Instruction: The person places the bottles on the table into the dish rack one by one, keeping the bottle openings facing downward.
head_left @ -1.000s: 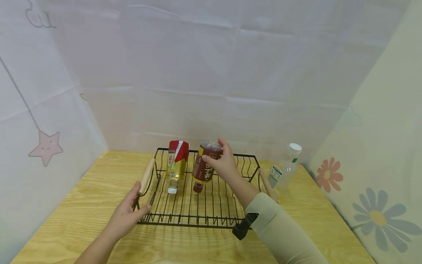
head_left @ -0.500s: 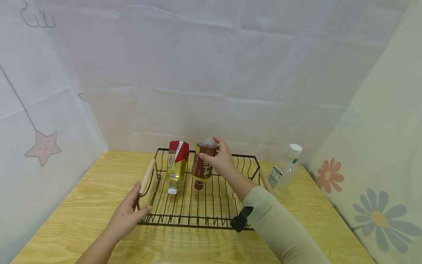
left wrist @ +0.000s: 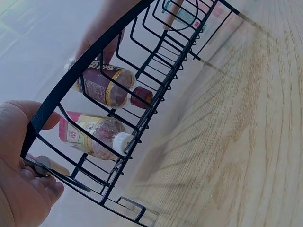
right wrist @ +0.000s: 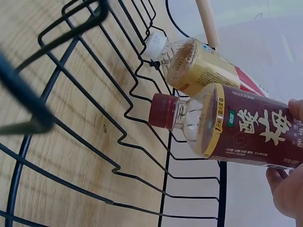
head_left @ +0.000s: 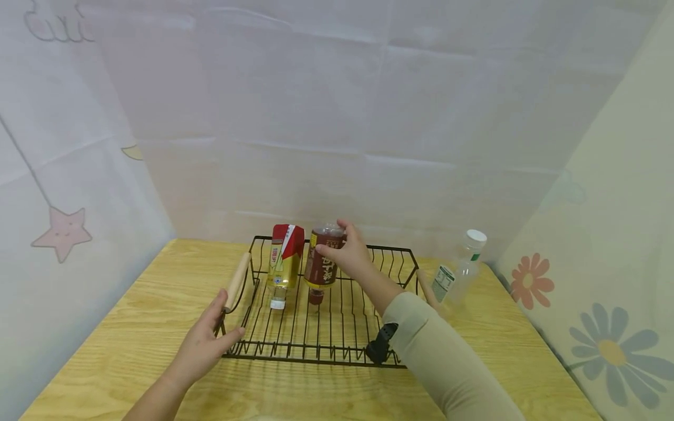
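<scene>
My right hand grips a dark-red labelled drink bottle near its base and holds it upside down over the black wire rack. In the right wrist view its red cap points at the wires and clear plastic shows at the neck. Just left of it, a bottle with a red and yellow label stands inverted in the rack, white cap down. My left hand holds the rack's near left corner, thumb over the rail and fingers curled beside the wooden handle.
A clear bottle with a white cap and a green-and-white label stands right of the rack, near the right wooden handle. The rack rests on a wood-grain table. Printed cloth walls enclose the table's back and sides.
My right hand has shifted slightly left with the dark-red bottle, bringing it closer to the other inverted bottle and more upright. The left hand stays at the rack's corner.
</scene>
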`<state>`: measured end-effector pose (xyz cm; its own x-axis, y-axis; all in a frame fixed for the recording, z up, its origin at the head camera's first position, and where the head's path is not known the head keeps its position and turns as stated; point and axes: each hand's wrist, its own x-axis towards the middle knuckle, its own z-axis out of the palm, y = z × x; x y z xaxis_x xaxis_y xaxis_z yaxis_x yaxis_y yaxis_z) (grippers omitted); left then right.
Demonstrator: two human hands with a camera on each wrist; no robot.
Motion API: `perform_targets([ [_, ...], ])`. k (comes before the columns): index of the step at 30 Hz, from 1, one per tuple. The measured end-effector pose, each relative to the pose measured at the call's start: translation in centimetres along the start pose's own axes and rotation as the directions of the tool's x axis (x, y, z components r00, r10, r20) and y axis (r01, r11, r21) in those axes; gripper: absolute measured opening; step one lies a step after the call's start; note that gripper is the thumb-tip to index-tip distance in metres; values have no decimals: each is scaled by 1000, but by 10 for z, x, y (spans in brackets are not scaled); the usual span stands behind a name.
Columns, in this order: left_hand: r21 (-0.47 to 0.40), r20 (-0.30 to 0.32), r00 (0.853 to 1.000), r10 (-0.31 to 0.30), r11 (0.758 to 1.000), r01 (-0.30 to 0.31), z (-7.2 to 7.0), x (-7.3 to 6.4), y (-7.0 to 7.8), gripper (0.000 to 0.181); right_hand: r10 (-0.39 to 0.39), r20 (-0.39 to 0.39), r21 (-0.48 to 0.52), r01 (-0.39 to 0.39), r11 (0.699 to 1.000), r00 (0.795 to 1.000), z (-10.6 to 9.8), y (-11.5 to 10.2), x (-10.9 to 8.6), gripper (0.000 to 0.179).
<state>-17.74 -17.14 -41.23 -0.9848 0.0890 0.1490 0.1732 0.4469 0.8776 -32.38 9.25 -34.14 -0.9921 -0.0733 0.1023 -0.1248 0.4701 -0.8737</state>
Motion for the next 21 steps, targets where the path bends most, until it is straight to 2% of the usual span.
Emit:
perform_targets([
  [10, -7, 7, 1000, -17, 1000, 17, 0, -1, 1, 82, 15, 63, -15, -14, 1000, 998, 3, 3, 1, 81],
  [21, 2, 7, 1000, -16, 1000, 16, 0, -1, 0, 81, 30, 68, -32, -28, 999, 997, 7, 7, 6, 80],
])
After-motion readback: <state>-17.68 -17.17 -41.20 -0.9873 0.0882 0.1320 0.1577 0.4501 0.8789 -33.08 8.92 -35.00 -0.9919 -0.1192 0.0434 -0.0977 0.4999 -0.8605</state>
